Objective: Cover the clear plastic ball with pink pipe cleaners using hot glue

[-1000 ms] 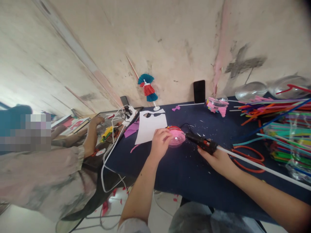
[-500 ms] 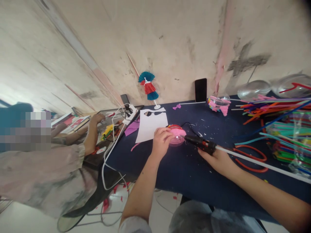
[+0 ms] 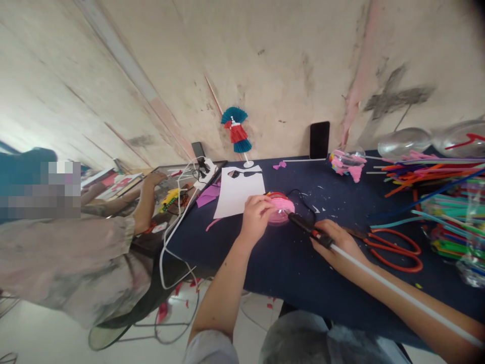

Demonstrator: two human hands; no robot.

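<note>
My left hand is closed on a clear round piece with pink material on the dark blue table. My right hand grips a black glue gun with a long white glue stick trailing back over my forearm. The gun's nozzle points at the pink piece and touches its right edge. A white paper sheet lies just left of my left hand.
Orange-handled scissors lie right of my right hand. A heap of coloured sticks fills the right side. A phone and a blue and red paper doll stand against the wall. Another person sits at the left.
My right hand has tilted the glue gun, raising its rear so the white stick lies over my forearm. The nozzle has closed in on the pink piece. The view shifted slightly.
</note>
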